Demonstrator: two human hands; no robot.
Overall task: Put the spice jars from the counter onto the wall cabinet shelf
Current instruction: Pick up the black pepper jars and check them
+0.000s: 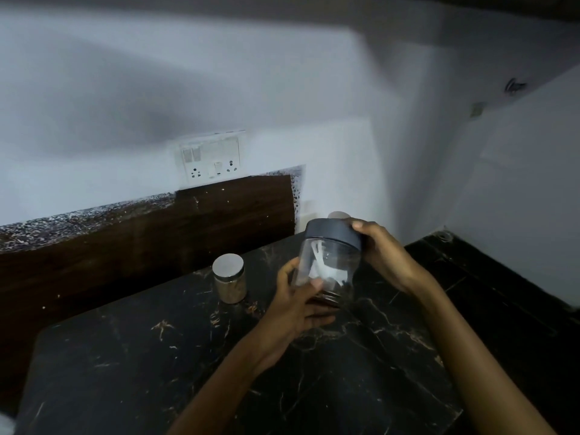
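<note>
A clear plastic jar (328, 268) with a dark lid and a little dark spice at its bottom is held tilted just above the black marble counter (188, 356). My left hand (298, 304) cups its lower side and base, thumb up along the wall. My right hand (383, 255) grips the dark lid from the right. A small glass jar (229, 282) with a silver lid and brownish contents stands upright on the counter to the left. Behind the held jar a second silver lid (338, 215) peeks out. The wall cabinet shelf is out of view.
A white switch and socket plate (211, 160) is on the wall behind. A dark wooden backsplash (157, 233) runs along the counter's back. The counter turns a corner at the right by a white wall (518, 199). The frame is dim and blurred.
</note>
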